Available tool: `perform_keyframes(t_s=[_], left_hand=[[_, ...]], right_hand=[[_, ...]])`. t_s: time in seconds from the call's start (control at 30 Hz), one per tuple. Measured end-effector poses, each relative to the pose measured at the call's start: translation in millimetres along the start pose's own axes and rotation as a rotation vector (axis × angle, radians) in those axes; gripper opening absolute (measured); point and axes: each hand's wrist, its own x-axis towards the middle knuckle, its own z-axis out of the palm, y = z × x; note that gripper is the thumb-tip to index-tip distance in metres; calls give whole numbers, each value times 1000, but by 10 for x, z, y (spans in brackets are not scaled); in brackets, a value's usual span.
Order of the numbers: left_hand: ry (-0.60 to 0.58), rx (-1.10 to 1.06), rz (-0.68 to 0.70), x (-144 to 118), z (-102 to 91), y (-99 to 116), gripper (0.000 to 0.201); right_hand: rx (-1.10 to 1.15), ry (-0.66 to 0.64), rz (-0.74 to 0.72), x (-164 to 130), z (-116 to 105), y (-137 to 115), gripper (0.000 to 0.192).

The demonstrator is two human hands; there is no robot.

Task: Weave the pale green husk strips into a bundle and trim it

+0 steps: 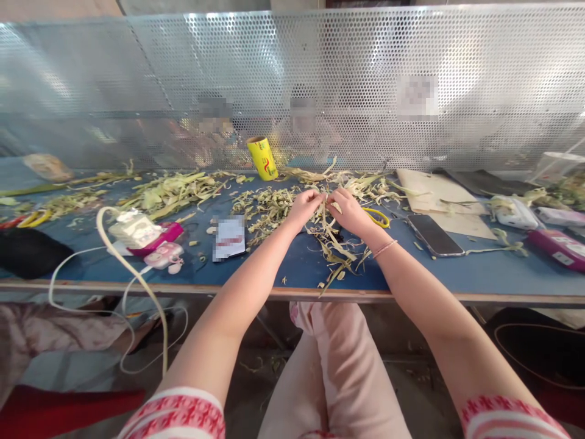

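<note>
Near the middle of the blue table, my left hand (305,207) and my right hand (347,210) meet fingertip to fingertip. Both are closed in a pinch on a pale, dry plant strip (322,213) that hangs down between them. Exactly where each finger grips is too small to see. Loose dried plant strips (340,256) lie below my right hand. A heap of curled, greenish-yellow plant pieces (269,210) spreads to the left of my left hand. Yellow-handled scissors (378,217) appear partly behind my right wrist, their blades hidden.
A perforated metal screen (365,140) rises behind the blue table (283,274). A yellow tube (262,160) stands at the back. On the left are a power strip (158,238) with cables and more plant strips (169,192). A phone (435,235) and cardboard (439,195) lie right.
</note>
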Motion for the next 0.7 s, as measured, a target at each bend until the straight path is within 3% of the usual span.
perform_keyframes(t_s=[0.33, 0.47, 0.7], left_hand=[[-22, -79, -119, 34, 34, -60, 18], [-38, -179, -174, 35, 16, -59, 16], [-128, -51, -23, 43, -87, -48, 7]], right_hand=[[50, -54, 72, -24, 81, 36, 9], [125, -98, 170, -24, 81, 27, 7], [187, -90, 225, 8, -9, -33, 7]])
